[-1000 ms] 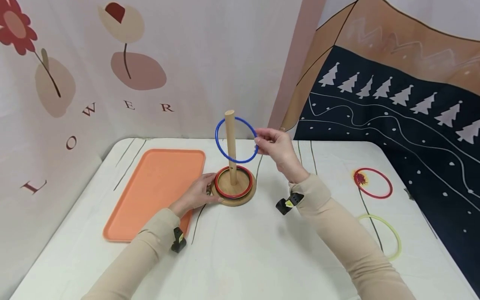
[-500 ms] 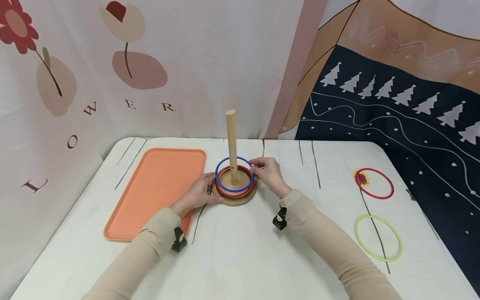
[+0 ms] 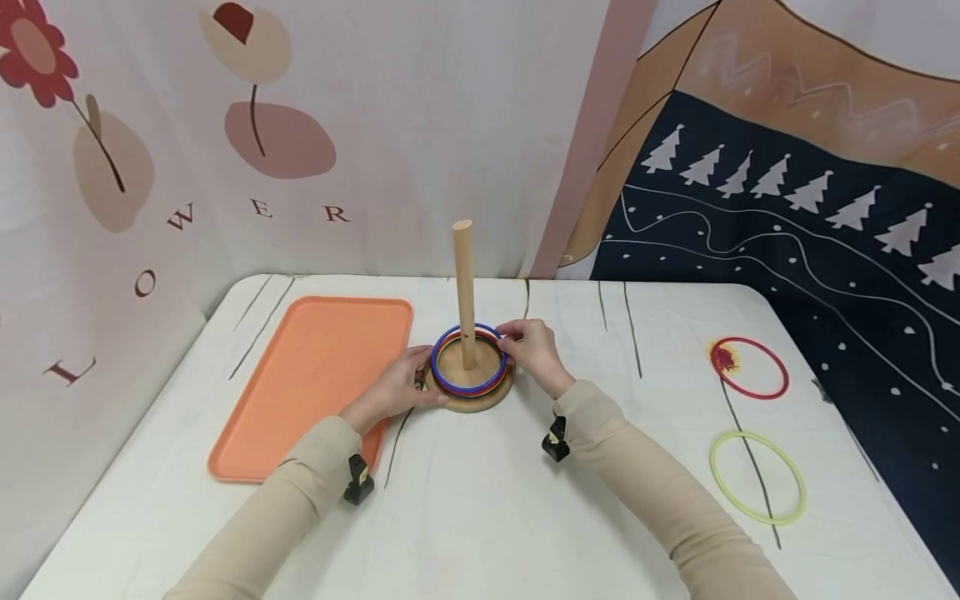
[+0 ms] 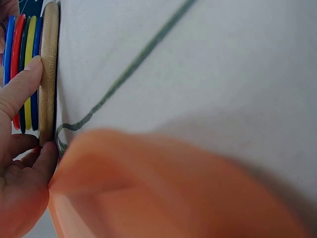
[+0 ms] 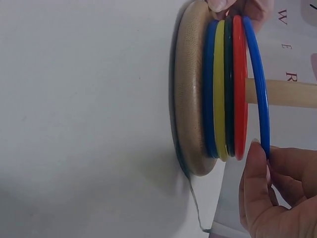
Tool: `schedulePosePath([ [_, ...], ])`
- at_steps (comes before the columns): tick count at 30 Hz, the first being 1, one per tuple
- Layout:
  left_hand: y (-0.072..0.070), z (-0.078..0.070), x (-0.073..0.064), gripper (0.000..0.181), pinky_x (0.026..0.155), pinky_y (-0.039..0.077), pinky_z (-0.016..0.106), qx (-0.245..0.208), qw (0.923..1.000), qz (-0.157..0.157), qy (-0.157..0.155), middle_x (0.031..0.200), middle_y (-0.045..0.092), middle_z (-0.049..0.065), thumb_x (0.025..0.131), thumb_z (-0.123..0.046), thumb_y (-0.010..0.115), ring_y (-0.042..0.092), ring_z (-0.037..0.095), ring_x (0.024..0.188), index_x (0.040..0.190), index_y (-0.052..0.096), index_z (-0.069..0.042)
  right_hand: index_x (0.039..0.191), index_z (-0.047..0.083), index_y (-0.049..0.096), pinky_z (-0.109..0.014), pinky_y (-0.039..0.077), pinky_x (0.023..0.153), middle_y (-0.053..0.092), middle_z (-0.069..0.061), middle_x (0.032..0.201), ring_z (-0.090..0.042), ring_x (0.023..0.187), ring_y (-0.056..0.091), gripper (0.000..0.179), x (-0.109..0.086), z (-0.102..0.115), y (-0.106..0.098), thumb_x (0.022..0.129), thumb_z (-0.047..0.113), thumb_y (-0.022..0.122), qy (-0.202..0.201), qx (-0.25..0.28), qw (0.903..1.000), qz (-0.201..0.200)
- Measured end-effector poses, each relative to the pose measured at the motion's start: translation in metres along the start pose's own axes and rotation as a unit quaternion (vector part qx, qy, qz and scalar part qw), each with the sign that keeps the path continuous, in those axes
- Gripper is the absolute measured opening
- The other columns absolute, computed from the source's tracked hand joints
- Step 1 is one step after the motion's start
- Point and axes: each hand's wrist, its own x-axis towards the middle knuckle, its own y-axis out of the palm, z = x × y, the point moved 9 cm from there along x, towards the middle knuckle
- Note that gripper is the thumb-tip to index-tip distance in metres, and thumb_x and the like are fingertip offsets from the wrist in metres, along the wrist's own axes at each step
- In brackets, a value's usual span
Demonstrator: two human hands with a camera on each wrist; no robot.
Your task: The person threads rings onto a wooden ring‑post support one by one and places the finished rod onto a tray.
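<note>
A wooden ring-toss stand [image 3: 474,406] has a round base and an upright peg [image 3: 464,283]. My left hand [image 3: 397,383] grips the edge of its base, thumb on top and fingers at the rim. Several rings are stacked on the base: a red ring [image 5: 239,89] on top, then a dark green ring [image 5: 228,89], a yellow ring [image 5: 219,89] and a lower blue ring [image 5: 208,89]. My right hand [image 3: 531,350] pinches another blue ring [image 5: 257,74] between thumb and fingers. This ring surrounds the peg just above the red one, tilted, its pinched side higher.
An orange tray [image 3: 315,375] lies on the left of the white-covered table [image 3: 480,517], beside my left hand. Over on the right lie a loose red ring [image 3: 785,371] and a yellow-green ring [image 3: 802,483]. Printed curtains [image 3: 450,125] hang behind the table.
My right hand has brought the blue ring down from the upper peg, around it, to just above the stack. My left hand has stayed on the base.
</note>
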Motion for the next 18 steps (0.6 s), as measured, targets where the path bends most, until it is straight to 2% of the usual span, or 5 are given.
schedulePosePath([
  [10,-0.0004,0.0016,0.0005,0.090,0.109,0.033,0.047,-0.007,1.0000,0.003,-0.005,0.150,0.028,0.020,0.076,-0.023,0.080,0.039,0.035,0.130,0.145,0.029,0.003,0.103,-0.001,0.071,-0.016,0.050,0.051,0.068,-0.013,0.083,-0.004,0.053,0.054,0.019,0.0008,-0.0046,0.0014,0.085,0.000,0.062,0.014,-0.001,0.9999,-0.003],
  [13,-0.0003,0.0023,0.0012,0.091,0.109,0.034,0.047,-0.002,1.0000,0.003,-0.003,0.150,0.028,0.020,0.075,-0.024,0.080,0.039,0.035,0.131,0.145,0.029,0.003,0.103,-0.001,0.071,-0.016,0.048,0.050,0.067,-0.012,0.083,-0.006,0.054,0.054,0.019,0.0013,-0.0061,0.0022,0.085,0.000,0.063,0.016,-0.007,0.9998,-0.004],
  [18,0.0000,0.0011,0.0006,0.091,0.108,0.034,0.047,0.000,1.0000,0.002,0.004,0.150,0.028,0.021,0.075,-0.024,0.080,0.038,0.036,0.131,0.145,0.029,0.005,0.104,0.000,0.070,-0.018,0.053,0.056,0.068,-0.012,0.089,-0.010,0.063,0.060,0.019,0.0014,-0.0087,0.0037,0.087,0.001,0.062,0.027,-0.009,0.9996,-0.004],
])
